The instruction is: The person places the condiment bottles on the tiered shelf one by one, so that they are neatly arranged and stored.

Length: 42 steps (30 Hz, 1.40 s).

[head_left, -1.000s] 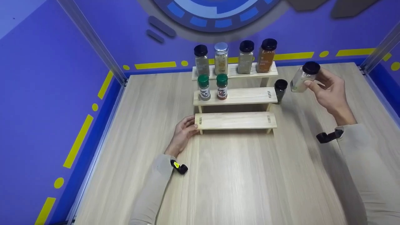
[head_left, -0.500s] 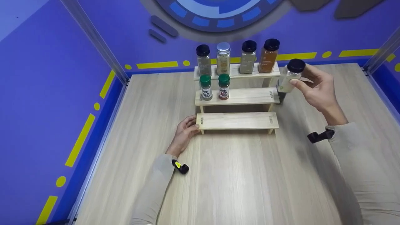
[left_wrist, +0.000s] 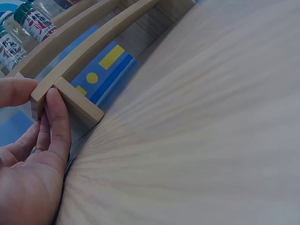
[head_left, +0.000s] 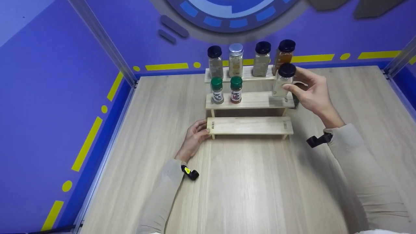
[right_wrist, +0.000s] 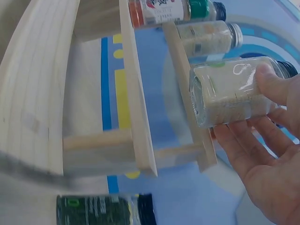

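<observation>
My right hand [head_left: 312,92] grips a clear glass spice jar [head_left: 282,83] with a black lid, thumb on one side and fingers on the other. In the head view the jar overlaps the right end of the middle tier of a wooden spice rack [head_left: 250,125]; in the right wrist view pale powder shows inside the jar [right_wrist: 234,91]. My left hand [head_left: 195,138] pinches the left end of the lowest tier, its thumb on the board and fingers underneath [left_wrist: 40,136]. Two small green-capped spice jars [head_left: 217,92] stand at the left of the middle tier.
Along the top tier stand several taller jars, one with a silver lid [head_left: 236,60] and one with orange-brown spice [head_left: 284,55]. A dark-filled jar [right_wrist: 101,209] stands on the table right of the rack, mostly hidden behind my right hand in the head view. Blue panels [head_left: 65,97] border the table.
My right hand has carried the jar leftward, from right of the rack to over the middle tier's right end. My left hand keeps its hold on the lowest tier.
</observation>
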{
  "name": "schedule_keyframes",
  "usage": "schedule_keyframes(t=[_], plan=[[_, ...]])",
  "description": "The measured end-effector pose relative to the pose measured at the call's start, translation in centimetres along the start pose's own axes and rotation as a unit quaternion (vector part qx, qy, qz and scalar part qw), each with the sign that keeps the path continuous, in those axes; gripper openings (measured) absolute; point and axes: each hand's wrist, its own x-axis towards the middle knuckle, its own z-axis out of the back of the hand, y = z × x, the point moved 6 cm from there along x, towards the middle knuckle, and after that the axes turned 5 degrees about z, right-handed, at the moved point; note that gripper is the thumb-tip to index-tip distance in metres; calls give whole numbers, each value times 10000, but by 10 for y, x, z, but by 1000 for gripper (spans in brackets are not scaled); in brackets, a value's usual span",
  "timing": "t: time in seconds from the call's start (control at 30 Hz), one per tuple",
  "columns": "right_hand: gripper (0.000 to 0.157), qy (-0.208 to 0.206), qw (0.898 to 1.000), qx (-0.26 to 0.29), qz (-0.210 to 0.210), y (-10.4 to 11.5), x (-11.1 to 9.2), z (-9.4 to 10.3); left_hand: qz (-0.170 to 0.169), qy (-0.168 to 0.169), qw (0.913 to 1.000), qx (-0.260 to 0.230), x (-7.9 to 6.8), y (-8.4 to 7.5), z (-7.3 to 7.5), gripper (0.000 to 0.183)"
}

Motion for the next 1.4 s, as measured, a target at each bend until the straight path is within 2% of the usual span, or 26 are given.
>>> schedule_keyframes(t=[0.33, 0.77, 1.0, 1.4], plan=[[55, 188, 9998, 16, 33, -7, 4, -22, 20, 79, 9999, 65, 3, 1, -1, 53], [55, 431, 9986, -154, -248, -25, 0, -51, -6, 30, 10000, 2, 1, 1, 0, 52], [54, 569, 9980, -152, -230, -31, -2, -58, 21, -18, 10000, 64, 1, 1, 0, 51], [56, 661, 9966, -62, -484, -36, -3, -58, 35, -98, 9999, -20, 1, 0, 0, 53]])
